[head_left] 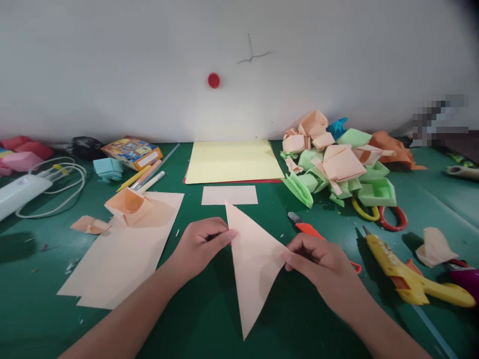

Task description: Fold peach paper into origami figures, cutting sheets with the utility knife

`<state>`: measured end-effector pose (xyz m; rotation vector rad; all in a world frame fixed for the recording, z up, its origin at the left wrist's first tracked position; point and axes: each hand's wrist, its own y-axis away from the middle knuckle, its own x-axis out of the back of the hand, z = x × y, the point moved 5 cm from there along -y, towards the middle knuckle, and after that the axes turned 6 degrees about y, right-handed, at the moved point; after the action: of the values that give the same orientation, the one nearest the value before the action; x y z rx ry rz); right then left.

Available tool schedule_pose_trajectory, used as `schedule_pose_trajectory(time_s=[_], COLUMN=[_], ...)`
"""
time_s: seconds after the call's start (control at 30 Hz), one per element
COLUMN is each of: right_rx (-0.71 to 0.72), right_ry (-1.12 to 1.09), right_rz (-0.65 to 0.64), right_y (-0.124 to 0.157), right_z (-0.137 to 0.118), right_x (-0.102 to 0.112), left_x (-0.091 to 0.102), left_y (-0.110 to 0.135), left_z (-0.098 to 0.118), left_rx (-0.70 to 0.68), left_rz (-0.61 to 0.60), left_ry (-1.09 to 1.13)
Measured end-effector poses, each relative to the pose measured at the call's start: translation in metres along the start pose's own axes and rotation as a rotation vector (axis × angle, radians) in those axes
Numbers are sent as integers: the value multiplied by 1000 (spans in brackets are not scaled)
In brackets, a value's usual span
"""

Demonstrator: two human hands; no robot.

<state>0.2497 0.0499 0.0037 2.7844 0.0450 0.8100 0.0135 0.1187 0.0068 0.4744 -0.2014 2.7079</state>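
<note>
A pale peach paper folded into a long triangle (pixel 252 264) lies on the green mat (pixel 209 319), one tip pointing away and one toward me. My left hand (pixel 200 245) has its fingers curled and pinches the triangle's left edge near the top. My right hand (pixel 318 259) is closed too, its fingertips pinching the triangle's right corner. An orange utility knife (pixel 307 229) lies partly under my right hand.
Peach sheets (pixel 123 249) with a small folded box (pixel 127 202) lie left. A yellow sheet (pixel 232 160) and small white slip (pixel 229 195) sit ahead. A pile of folded paper shapes (pixel 337 167), scissors (pixel 389 217), a yellow glue gun (pixel 407 276) lie right. Pens (pixel 145 177), cable (pixel 56 187) far left.
</note>
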Motion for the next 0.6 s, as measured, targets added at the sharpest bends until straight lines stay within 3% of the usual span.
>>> schedule_pose_trajectory(time_s=[0.13, 0.3, 0.6], right_rx=[24, 45, 45], right_ry=[-52, -115, -155], right_rz=[13, 64, 104], right_y=[0, 0, 0], right_z=[-2, -1, 4], right_x=[1, 4, 6], left_x=[-1, -9, -11], left_y=[0, 1, 2], left_z=[3, 11, 9], left_rx=[-10, -34, -77], left_rz=[-7, -138, -177], left_ry=[32, 25, 44])
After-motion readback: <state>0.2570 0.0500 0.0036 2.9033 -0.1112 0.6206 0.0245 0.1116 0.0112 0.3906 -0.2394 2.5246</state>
